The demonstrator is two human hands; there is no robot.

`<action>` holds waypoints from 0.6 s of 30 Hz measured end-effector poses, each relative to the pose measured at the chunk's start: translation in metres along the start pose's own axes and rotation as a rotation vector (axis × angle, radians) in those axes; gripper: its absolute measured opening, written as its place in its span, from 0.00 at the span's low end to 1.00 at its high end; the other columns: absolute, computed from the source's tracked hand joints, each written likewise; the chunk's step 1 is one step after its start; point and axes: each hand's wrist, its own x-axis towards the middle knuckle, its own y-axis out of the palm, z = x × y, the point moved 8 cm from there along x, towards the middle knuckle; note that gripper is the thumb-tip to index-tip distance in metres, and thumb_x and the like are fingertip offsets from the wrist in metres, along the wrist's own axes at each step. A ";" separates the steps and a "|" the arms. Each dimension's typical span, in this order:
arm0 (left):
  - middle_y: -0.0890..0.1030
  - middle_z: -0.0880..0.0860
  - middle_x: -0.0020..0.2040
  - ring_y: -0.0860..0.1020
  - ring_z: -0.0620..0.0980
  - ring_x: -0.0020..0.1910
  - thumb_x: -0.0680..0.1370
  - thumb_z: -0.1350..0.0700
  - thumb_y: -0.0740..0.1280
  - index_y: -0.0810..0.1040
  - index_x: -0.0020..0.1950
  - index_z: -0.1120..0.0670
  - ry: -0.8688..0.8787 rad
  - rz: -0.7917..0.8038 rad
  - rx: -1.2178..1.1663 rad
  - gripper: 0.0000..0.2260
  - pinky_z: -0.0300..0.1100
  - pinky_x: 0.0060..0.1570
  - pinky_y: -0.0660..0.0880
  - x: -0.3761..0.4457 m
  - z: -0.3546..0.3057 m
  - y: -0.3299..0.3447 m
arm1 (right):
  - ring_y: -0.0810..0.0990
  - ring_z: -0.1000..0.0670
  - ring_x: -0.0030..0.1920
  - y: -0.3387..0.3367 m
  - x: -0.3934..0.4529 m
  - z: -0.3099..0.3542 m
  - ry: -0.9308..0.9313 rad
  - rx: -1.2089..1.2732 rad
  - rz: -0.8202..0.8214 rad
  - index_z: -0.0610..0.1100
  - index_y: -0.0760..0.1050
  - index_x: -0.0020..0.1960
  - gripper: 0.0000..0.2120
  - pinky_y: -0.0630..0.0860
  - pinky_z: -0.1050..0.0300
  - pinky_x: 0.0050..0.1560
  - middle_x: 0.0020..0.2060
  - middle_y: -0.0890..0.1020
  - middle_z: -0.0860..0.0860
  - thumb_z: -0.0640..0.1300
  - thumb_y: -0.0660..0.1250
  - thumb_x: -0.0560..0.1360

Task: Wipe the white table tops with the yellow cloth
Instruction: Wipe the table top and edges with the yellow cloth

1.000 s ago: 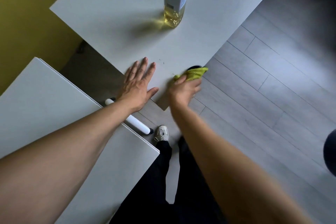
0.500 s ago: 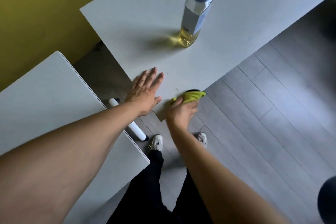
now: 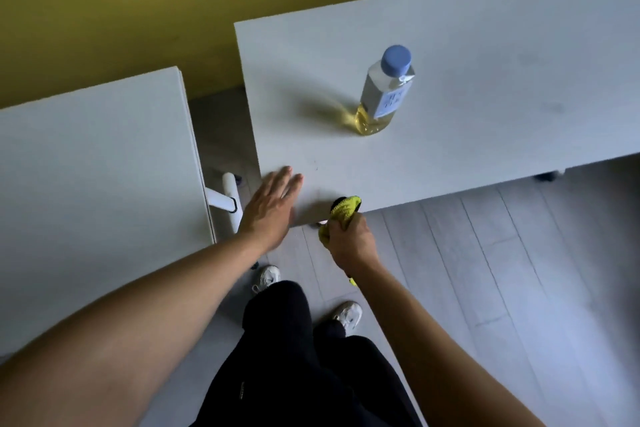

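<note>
A white table top (image 3: 485, 55) fills the upper right, and a second white table top (image 3: 93, 163) lies at the left. My left hand (image 3: 272, 206) rests flat, fingers spread, on the near left corner of the right table. My right hand (image 3: 349, 239) grips the bunched yellow cloth (image 3: 343, 210) at that table's front edge, just right of the corner. Part of the cloth pokes above my fist onto the edge, and a scrap shows under my wrist.
A clear bottle (image 3: 382, 94) with a blue cap and a little yellow liquid stands on the right table. A white table leg (image 3: 230, 196) sits in the gap between the tables. Grey plank floor (image 3: 502, 288) spreads at the right; a yellow wall (image 3: 138, 3) runs behind.
The view has swung, so both tables now look squarer and the whole bottle shows. My right hand with the cloth has slid back off the top to its front edge. My left hand stays flat.
</note>
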 end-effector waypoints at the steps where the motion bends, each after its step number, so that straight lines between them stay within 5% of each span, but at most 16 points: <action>1: 0.41 0.50 0.86 0.42 0.55 0.85 0.86 0.61 0.60 0.46 0.87 0.48 -0.029 -0.029 -0.046 0.34 0.48 0.82 0.44 -0.013 0.001 0.007 | 0.75 0.53 0.35 -0.006 0.000 0.009 -0.039 -0.048 0.018 0.40 0.71 0.55 0.10 0.65 0.66 0.24 0.42 0.79 0.48 0.47 0.61 0.81; 7: 0.68 0.61 0.80 0.70 0.61 0.78 0.78 0.57 0.72 0.69 0.80 0.59 -0.131 -0.210 -0.076 0.30 0.56 0.78 0.65 -0.059 -0.013 0.025 | 0.77 0.43 0.49 -0.018 0.006 0.085 -0.304 -0.263 0.085 0.43 0.65 0.65 0.22 0.75 0.50 0.46 0.52 0.77 0.45 0.48 0.68 0.77; 11: 0.65 0.63 0.81 0.67 0.61 0.79 0.78 0.52 0.74 0.68 0.80 0.61 -0.263 -0.183 -0.151 0.34 0.51 0.78 0.59 -0.056 -0.025 0.028 | 0.77 0.42 0.54 -0.010 0.015 0.132 -0.500 -0.451 0.112 0.47 0.63 0.71 0.30 0.78 0.46 0.52 0.55 0.77 0.44 0.48 0.73 0.73; 15: 0.41 0.62 0.85 0.45 0.59 0.85 0.86 0.46 0.58 0.45 0.85 0.61 -0.424 -0.108 -0.238 0.35 0.47 0.80 0.38 -0.041 -0.037 0.027 | 0.76 0.41 0.53 0.003 0.027 0.160 -0.672 -0.638 0.146 0.47 0.67 0.71 0.30 0.79 0.44 0.50 0.54 0.76 0.44 0.47 0.74 0.73; 18: 0.37 0.61 0.85 0.43 0.60 0.85 0.86 0.44 0.58 0.38 0.85 0.60 -0.478 -0.057 -0.221 0.38 0.48 0.81 0.39 -0.040 -0.044 0.028 | 0.76 0.40 0.54 0.014 0.036 0.179 -0.759 -0.721 0.177 0.48 0.68 0.72 0.28 0.78 0.45 0.51 0.56 0.77 0.44 0.47 0.72 0.75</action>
